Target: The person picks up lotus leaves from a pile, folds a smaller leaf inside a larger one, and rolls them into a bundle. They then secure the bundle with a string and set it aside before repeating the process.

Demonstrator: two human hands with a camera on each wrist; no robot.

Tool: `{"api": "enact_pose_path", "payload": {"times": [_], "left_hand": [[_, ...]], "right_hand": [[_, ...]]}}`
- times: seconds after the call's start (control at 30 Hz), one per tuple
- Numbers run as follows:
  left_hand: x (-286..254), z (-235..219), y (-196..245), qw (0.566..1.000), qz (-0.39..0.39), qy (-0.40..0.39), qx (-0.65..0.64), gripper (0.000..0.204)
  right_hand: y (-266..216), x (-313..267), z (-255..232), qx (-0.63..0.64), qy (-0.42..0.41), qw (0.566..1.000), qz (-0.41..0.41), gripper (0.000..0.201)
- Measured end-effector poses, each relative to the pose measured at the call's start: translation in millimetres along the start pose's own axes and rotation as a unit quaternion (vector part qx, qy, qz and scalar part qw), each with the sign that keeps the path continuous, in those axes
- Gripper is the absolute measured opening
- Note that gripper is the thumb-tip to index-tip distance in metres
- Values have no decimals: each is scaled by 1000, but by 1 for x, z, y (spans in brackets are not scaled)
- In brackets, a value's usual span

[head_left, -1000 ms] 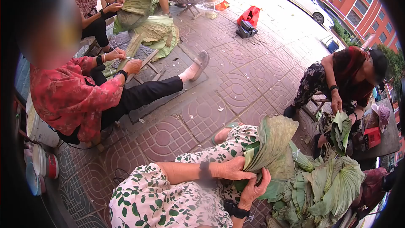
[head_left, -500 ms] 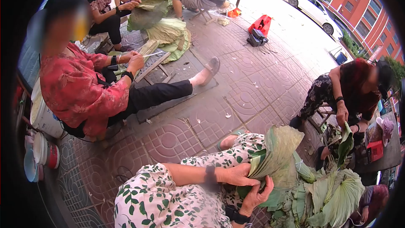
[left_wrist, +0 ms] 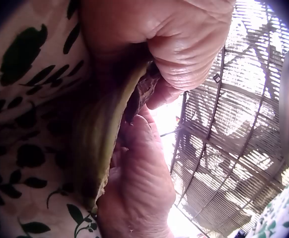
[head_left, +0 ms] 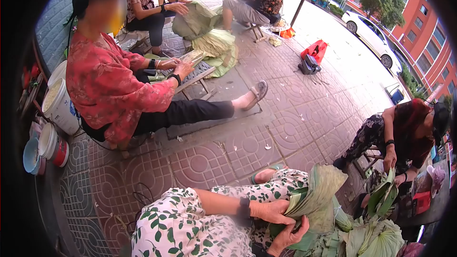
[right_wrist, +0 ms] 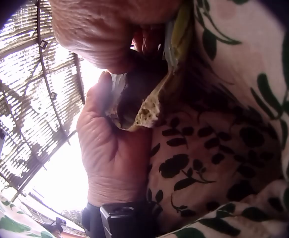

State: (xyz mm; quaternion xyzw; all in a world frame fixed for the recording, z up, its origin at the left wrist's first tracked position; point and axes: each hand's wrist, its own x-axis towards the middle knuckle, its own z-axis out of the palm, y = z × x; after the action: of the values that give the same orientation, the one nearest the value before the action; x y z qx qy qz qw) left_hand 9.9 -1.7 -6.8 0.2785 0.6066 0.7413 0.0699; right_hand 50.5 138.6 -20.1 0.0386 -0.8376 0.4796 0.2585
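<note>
On my lap in the head view is a fan-shaped bundle of folded dried leaves [head_left: 323, 185], pale green and brown. My left hand [head_left: 271, 211] grips its near edge with thumb and fingers. Just below it, my right hand [head_left: 289, 235] pinches the same gathered end. The left wrist view shows the bundle's folded edge [left_wrist: 100, 139] between both hands, with a dark shrivelled piece [left_wrist: 144, 91] at the fingers. A rough, pitted pale end [right_wrist: 147, 116] shows in the right wrist view, near the left thumb. Fingers inside the fold are hidden.
A heap of large leaves [head_left: 376, 238] lies beside my knee. At right a person [head_left: 404, 133] handles leaves; at left one in a red shirt [head_left: 114, 90] sits with a leg stretched out. White buckets [head_left: 62, 109] stand behind that person on the paving [head_left: 204, 162].
The head view has swung, so the scene sits farther right and lower. Both my hands keep their hold on the bundle, with little shift. The right-hand neighbour's leaf has changed angle.
</note>
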Motion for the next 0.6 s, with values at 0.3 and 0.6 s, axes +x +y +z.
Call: {"api": "enact_pose_path", "payload": {"times": [0.3,0.6], "left_hand": [[1,0,-5,999,15,1,32,40],[1,1,-9,1000,6,8,19,46]], "right_hand": [[-3,0,0,13,1,1000,13,34],[-1,1,-2,25,6,1000,12,35]]}}
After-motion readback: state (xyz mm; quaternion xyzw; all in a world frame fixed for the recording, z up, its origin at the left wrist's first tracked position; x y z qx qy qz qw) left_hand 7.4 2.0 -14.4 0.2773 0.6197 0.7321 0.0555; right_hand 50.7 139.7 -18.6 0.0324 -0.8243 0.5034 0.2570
